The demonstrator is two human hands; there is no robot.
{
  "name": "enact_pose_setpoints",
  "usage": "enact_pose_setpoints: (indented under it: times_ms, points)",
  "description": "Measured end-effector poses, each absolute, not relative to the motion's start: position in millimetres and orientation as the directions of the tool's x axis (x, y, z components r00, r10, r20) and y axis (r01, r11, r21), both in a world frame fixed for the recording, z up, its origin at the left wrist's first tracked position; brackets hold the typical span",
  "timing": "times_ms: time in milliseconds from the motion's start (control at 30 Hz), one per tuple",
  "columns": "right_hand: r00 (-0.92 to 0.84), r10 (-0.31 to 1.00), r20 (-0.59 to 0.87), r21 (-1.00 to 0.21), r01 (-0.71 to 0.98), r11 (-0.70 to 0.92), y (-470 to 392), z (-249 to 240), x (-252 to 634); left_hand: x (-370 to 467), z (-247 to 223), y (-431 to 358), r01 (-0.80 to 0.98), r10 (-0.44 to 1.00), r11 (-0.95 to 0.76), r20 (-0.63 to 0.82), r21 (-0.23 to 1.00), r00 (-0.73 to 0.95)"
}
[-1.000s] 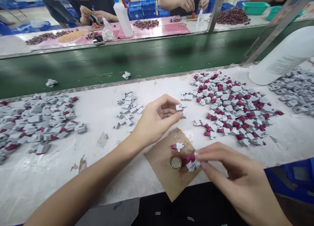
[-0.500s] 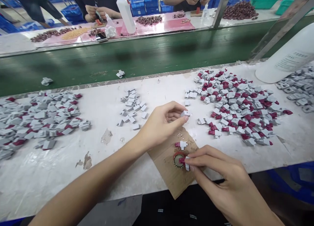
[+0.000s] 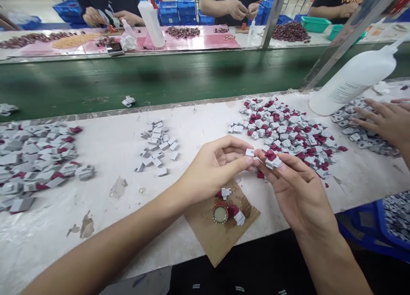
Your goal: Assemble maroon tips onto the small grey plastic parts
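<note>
My left hand (image 3: 218, 166) pinches a small light-grey plastic piece (image 3: 250, 153) between thumb and fingertips. Close beside it, my right hand (image 3: 296, 184) grips a grey-and-maroon plastic part (image 3: 272, 160), its maroon end pointing up. Below them a brown cardboard piece (image 3: 209, 239) lies on the table. On the cardboard sits an upturned bottle cap (image 3: 221, 214), with one grey-and-maroon part (image 3: 238, 218) against its right side and another part (image 3: 226, 193) above it.
A pile of grey-and-maroon parts (image 3: 288, 128) lies right, another heap (image 3: 35, 154) left, and loose grey pieces (image 3: 156, 143) between. A white bottle (image 3: 355, 79) leans at right; a co-worker's hand (image 3: 384, 119) rests over grey parts. Behind runs a green conveyor (image 3: 179, 79).
My right hand has let go of the part by the bottle cap and moved up, now holding another part near my left hand. The view turned right; a co-worker's hand came into sight.
</note>
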State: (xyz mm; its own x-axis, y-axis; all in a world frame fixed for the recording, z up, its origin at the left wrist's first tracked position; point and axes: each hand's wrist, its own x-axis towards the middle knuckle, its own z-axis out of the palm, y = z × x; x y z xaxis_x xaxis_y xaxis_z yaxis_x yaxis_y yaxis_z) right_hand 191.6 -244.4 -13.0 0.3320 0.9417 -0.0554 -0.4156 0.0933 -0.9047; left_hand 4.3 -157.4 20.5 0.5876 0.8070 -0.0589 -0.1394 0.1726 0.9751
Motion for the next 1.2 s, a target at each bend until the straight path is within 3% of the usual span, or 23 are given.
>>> enact_pose_setpoints:
  times_ms: [333, 567, 800, 967, 1033, 1100, 1200]
  points:
    - [0.318, 0.945, -0.075, -0.912, -0.405, 0.064, -244, -15, 189, 8, 12, -161, -0.148, 0.810, 0.176, -0.058, 0.973, 0.583]
    - [0.315, 0.948, -0.054, -0.961, -0.275, 0.037, -246, -17, 193, 8, 16, -162, -0.055, 0.802, 0.166, -0.103, 0.985, 0.589]
    - [0.260, 0.959, 0.116, -0.992, -0.018, 0.125, -244, -11, 196, 2, 18, -157, 0.077, 0.794, -0.076, 0.013, 0.994, 0.608]
    - [0.186, 0.970, 0.158, -0.975, 0.188, 0.123, -221, -7, 209, 5, 25, -136, 0.259, 0.748, -0.328, 0.083, 0.908, 0.659]
    - [0.163, 0.961, 0.222, -0.872, 0.473, 0.121, -205, -6, 216, 8, 28, -115, 0.331, 0.770, -0.394, 0.111, 0.858, 0.628]
    - [0.154, 0.948, 0.277, -0.658, 0.750, 0.070, -186, -7, 222, 10, 26, -84, 0.434, 0.849, -0.388, 0.132, 0.813, 0.511]
    - [0.156, 0.946, 0.284, -0.447, 0.895, -0.014, -161, -13, 223, 13, 17, -29, 0.583, 0.975, -0.170, 0.049, 0.794, 0.217]
